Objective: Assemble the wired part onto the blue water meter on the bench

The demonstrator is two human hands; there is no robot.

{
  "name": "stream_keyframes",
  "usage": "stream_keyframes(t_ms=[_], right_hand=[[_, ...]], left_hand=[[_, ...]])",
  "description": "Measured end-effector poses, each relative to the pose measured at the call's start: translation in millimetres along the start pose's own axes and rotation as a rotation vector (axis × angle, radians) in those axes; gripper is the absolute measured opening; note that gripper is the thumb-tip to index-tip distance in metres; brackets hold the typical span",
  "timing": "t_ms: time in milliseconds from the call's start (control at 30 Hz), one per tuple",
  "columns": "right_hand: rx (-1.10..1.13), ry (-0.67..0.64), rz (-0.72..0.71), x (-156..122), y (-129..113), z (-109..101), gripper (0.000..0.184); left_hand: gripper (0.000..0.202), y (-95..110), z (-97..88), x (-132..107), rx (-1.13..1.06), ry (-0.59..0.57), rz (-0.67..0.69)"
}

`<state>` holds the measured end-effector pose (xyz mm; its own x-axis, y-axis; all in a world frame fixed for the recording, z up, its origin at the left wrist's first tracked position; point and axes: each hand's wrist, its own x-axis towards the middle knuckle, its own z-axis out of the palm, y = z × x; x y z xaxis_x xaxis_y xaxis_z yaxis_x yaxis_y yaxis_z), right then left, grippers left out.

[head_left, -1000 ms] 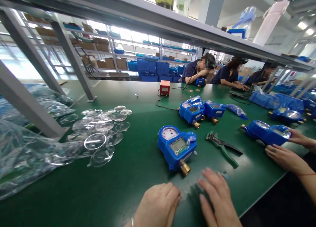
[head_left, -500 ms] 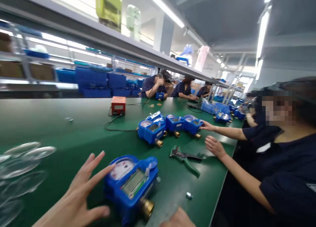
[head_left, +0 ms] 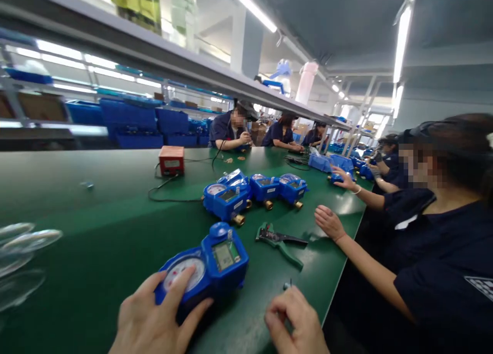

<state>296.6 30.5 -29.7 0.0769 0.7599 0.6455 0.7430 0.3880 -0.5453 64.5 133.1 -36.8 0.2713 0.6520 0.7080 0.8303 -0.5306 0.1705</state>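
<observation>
A blue water meter (head_left: pixel 227 264) with a round dial and a small display lies on the green table in front of me. My left hand (head_left: pixel 162 308) grips its dial end, fingers over the dial and thumb along the near side. My right hand (head_left: pixel 296 320) is to the right of the meter, its fingers curled in a pinch; anything between them is hidden. Just beyond those fingers a small metal piece (head_left: pixel 287 285) shows, partly covered. Green-handled wire strippers (head_left: pixel 280 243) lie on the table past my right hand.
Several blue water meters (head_left: pixel 227 197) with brass fittings stand further back. A red box (head_left: pixel 171 160) with a cable sits behind them. Clear discs (head_left: pixel 29 243) lie at the left. A co-worker's hand (head_left: pixel 330 222) rests at the right edge; a shelf (head_left: pixel 154 54) runs overhead.
My left hand has moved onto the meter, which has turned so its brass fitting no longer shows. My right hand has come further into view. The co-worker's far hand has left the back meters.
</observation>
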Motion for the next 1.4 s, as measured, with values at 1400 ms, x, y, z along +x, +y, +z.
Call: stream_keyframes(t_ms=[1400], right_hand=[[-0.494,-0.377,-0.167,56,-3,18,0.012]], left_hand=[[0.031,75,4.6,-26,-0.546,-0.502,-0.389]])
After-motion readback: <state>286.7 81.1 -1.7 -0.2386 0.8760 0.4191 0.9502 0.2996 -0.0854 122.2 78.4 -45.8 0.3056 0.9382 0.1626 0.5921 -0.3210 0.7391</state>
